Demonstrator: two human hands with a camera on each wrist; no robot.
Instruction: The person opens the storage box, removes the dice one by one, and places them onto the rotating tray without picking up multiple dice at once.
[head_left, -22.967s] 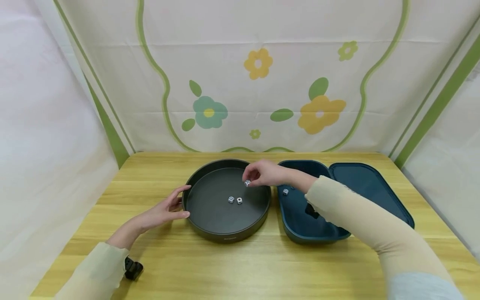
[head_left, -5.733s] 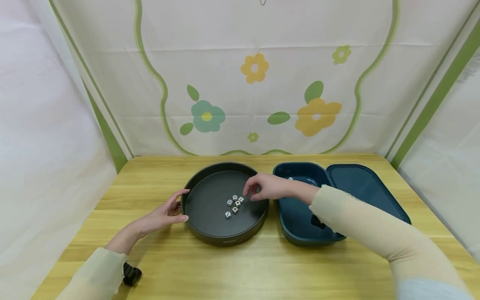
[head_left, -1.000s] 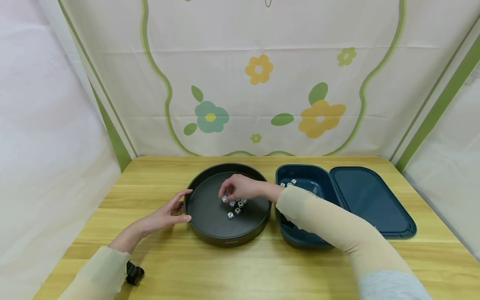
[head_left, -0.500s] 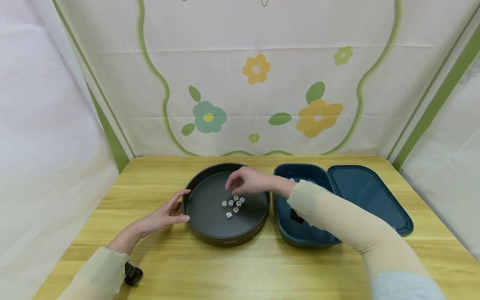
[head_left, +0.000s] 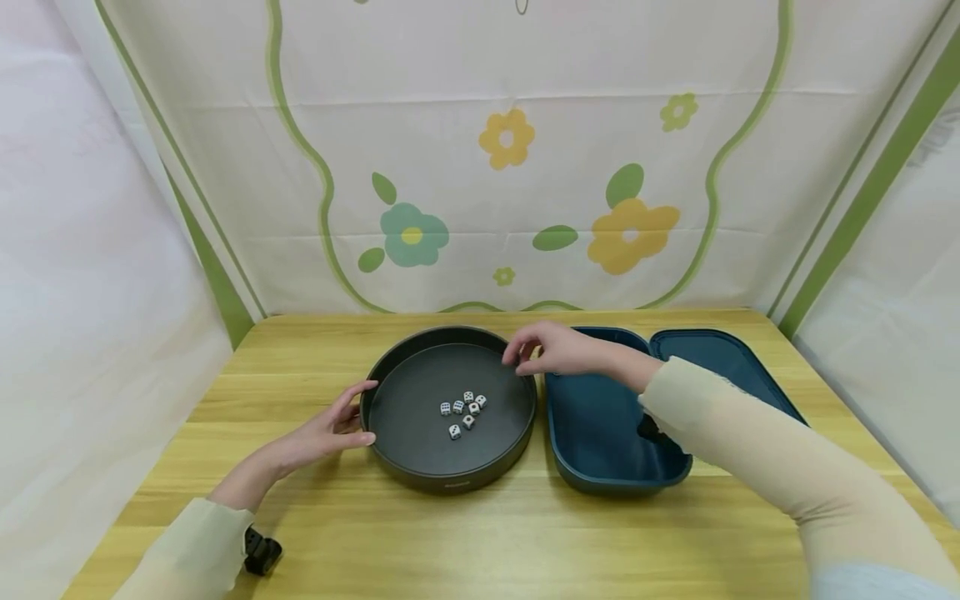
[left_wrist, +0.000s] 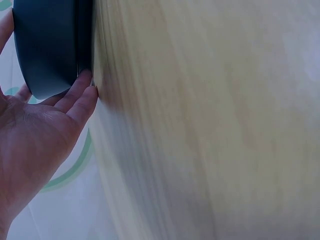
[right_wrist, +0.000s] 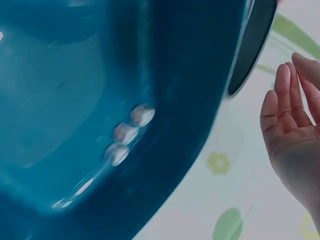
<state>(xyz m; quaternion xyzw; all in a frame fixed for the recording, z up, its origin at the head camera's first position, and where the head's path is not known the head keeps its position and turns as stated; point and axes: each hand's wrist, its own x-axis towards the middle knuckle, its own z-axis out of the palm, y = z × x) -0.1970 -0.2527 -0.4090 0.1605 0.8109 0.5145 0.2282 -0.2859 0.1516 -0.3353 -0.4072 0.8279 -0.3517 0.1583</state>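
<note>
Partly hidden by the right hand (head_left: pixel 558 350) and its sleeve, the blue box (head_left: pixel 600 454) shows no dice in the head view; only the blurred right wrist view shows three small dice (right_wrist: pixel 126 134) against its wall. Half a second ago that hand hovered over the dark round tray (head_left: pixel 397 462); now it is above the gap between tray and box, fingers loosely curled, holding nothing. Six dice (head_left: pixel 462 411) lie mid-tray. The left hand (head_left: pixel 330 429) rests open-fingered against the tray's rim on the worktop (head_left: pixel 480 533).
</note>
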